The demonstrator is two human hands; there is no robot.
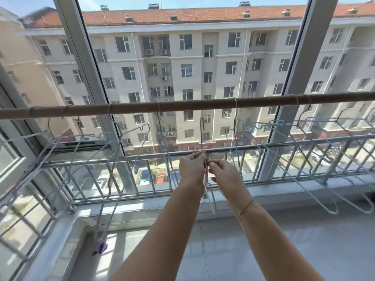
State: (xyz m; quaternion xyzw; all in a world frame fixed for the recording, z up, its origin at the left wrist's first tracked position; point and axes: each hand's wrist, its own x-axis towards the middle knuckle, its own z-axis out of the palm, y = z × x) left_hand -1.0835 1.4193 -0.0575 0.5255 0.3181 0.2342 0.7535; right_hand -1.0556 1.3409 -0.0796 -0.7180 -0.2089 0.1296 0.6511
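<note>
Beyond the glass, past the slanted window frame [85, 63], I see the apartment block [192, 57] filling the far view. Nearer, a brown rod [182, 104] runs left to right across the whole balcony, and below it a metal railing [121, 159] stands on the tiled sill [142, 201]. Wire hangers are hooked on the rod in 2 loose groups, the left hangers [113, 149] and the right hangers [304, 138], with a gap on the rod between them. Under that gap both arms reach forward. The left hand [191, 169] has its fingers curled round the neck of the held hanger [212, 201]. The right hand [225, 173], just beside it and nearly touching, pinches the same wire a little lower. The hanger's hook points up toward the rod but ends below it, apart from the wood, and its white body dangles down in front of the sill. I cannot tell whether the hands hold 1 hanger or 2 nested together. My reading is that most of the hanging is done, and this piece has yet to be lifted and hooked into the gap. A thin bracelet [245, 207] sits on the right wrist, and a small purple clip [102, 247] hangs at the bottom of 1 left hanger.
</note>
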